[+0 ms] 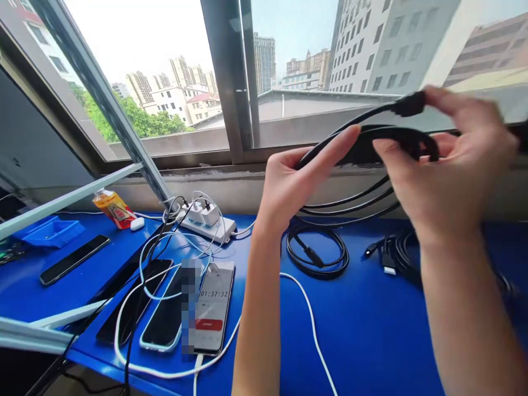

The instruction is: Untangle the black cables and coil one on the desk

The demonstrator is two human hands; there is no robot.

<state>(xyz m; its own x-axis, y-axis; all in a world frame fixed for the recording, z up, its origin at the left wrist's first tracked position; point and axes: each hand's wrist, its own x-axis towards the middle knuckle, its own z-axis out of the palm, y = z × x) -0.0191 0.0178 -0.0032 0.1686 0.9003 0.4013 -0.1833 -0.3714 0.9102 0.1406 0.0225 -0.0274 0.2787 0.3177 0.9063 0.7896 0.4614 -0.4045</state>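
Note:
A coiled black cable (350,208) hangs between my two hands, held up in front of the window. My left hand (305,176) grips the coil at its left side, thumb stretched along the strands. On the right, my right hand (454,148) is closed on the bunched loops, its raised fingertips at the black connector end (408,104). Below on the blue table (363,335) lies another coiled black cable (317,253). Further right, partly behind my right forearm, is a bundle of black cables (400,253) with a USB plug (388,264).
At the left are several phones, one with a lit timer screen (214,302), amid loose white cords (165,374). A power strip (206,223) sits near the wall. A drink pouch (114,209), blue tray (53,231) and metal frame (107,104) stand farther left.

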